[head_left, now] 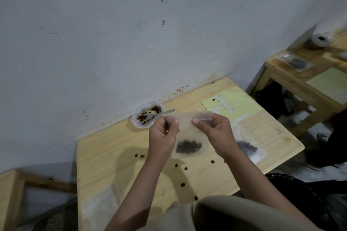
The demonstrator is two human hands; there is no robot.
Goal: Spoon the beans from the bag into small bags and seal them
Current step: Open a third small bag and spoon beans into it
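Both hands raised, fingers pinched.

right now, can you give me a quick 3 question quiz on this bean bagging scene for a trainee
1. True or false: the spoon lies flat on the yellow sheet.
2. Multiple choice: where do the beans sit in the small bag held up by the left hand and right hand? A) at the top B) at the bottom C) spread evenly
3. Fill in: loose beans are scattered on the wooden ___.

Key:
1. False: its bowl rests in the open bag of beans by the wall.
2. B
3. table
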